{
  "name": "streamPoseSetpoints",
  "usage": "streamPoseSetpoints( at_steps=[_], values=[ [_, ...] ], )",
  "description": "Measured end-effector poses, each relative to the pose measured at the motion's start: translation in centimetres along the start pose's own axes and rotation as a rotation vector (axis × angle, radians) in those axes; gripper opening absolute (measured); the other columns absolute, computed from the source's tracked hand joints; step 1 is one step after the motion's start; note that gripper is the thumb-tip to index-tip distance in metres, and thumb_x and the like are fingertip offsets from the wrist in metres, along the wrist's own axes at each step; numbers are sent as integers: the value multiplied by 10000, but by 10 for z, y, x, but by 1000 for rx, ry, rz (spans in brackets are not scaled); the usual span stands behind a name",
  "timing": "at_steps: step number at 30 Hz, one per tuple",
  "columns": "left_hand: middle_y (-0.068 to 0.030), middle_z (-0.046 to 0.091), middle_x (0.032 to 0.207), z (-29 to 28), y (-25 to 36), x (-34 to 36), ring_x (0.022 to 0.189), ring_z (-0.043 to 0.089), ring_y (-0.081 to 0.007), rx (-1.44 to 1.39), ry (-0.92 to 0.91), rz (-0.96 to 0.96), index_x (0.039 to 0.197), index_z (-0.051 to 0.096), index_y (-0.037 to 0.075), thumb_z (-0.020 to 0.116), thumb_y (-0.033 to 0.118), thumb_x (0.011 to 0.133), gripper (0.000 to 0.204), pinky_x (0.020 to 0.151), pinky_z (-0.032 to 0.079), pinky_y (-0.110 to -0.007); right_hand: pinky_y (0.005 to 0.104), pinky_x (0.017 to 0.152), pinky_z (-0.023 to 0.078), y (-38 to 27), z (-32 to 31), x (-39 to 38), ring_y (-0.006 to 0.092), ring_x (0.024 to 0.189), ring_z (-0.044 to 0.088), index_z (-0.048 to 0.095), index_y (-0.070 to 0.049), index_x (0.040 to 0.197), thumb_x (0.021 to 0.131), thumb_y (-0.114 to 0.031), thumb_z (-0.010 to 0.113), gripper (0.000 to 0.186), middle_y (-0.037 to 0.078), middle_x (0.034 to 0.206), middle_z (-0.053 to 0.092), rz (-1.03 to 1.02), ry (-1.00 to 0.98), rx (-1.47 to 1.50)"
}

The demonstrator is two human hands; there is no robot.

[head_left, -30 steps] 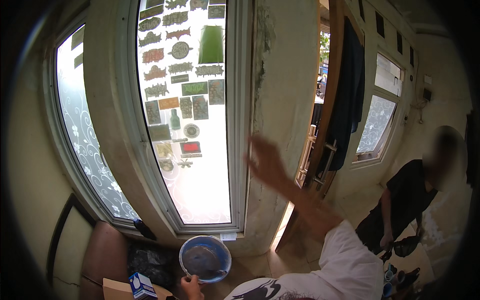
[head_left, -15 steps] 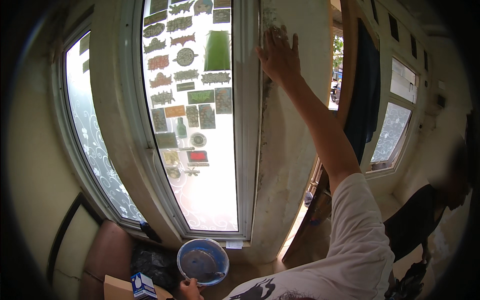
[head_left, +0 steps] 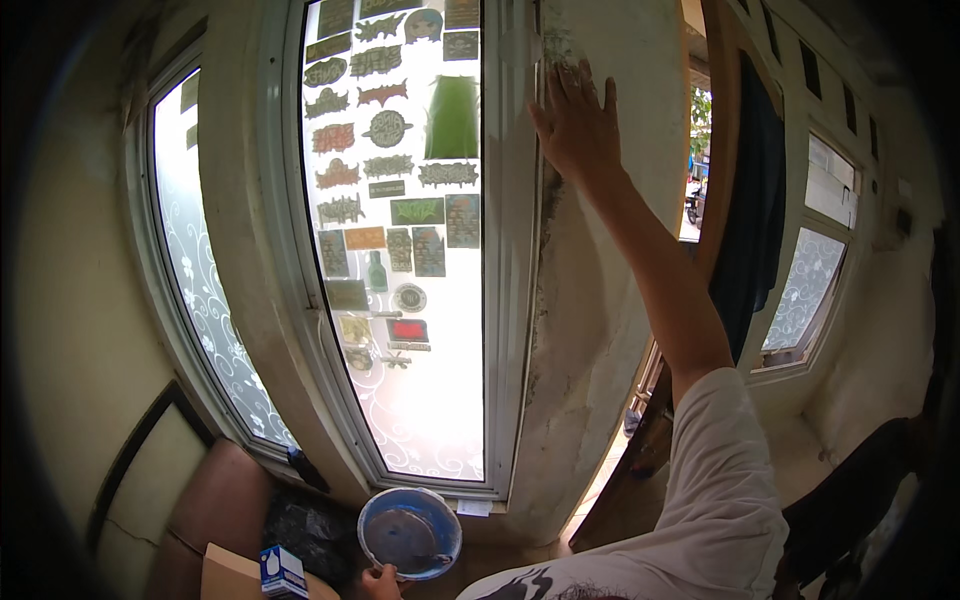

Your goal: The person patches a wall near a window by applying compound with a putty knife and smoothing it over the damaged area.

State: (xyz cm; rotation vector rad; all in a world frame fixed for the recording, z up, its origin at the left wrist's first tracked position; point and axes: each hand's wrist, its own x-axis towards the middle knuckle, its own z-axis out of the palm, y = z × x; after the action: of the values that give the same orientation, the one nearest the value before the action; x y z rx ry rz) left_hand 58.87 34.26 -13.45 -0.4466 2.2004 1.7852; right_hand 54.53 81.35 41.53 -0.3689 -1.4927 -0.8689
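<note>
High on the narrow wall (head_left: 590, 330) beside the window frame, my right hand (head_left: 582, 130) lies against the surface with its arm raised and its fingers spread. Around its fingertips the wall is dark, damp-looking and patchy. Down below, my left hand (head_left: 382, 582) grips the near rim of a round blue bucket (head_left: 448, 570). Greyish smears coat the inside of the bucket, and a dark tool-like shape rests in it, too small to make out.
A tall frosted window (head_left: 420, 420) covered with stickers stands left of the wall. A doorway with a dark blue curtain (head_left: 750, 190) is to the right. Near the bucket are a black plastic bag (head_left: 305, 525) and a small blue-and-white box (head_left: 284, 572). A person in dark clothes (head_left: 850, 500) is at far right.
The view has shifted, so the scene sits slightly lower and farther right. My right hand remains against the upper wall, and my left hand still holds the bucket. The person at right has bent lower.
</note>
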Motion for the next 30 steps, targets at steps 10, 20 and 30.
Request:
streamPoseSetpoints(
  at_steps=[10, 20, 30],
  values=[
    [-101, 715, 972, -3, 2, -10, 866, 667, -205, 47, 57, 3, 1118, 666, 26, 651, 354, 889, 400, 764, 510, -351, 591, 1205, 184, 5, -40, -4, 309, 1461, 344, 584, -68, 1352, 1041, -464, 388, 541, 111, 1461, 522, -36, -167, 7],
    [-82, 710, 951, 9, -2, 0, 808, 658, -188, 66, 169, 17, 1102, 683, 26, 672, 300, 856, 368, 726, 514, -343, 559, 1161, 263, -41, -87, -96, 324, 1373, 438, 630, -71, 1262, 979, -302, 589, 368, 158, 1377, 542, 16, -35, 517],
    [-19, 584, 805, 36, -50, 43, 658, 535, -133, -384, 77, 27, 1014, 613, 34, 683, 113, 832, 210, 579, 445, -287, 416, 771, 496, -168, -134, -271, 317, 830, 605, 577, -59, 779, 873, -92, 738, 189, 128, 840, 603, 136, -582, 1456]
  ],
)
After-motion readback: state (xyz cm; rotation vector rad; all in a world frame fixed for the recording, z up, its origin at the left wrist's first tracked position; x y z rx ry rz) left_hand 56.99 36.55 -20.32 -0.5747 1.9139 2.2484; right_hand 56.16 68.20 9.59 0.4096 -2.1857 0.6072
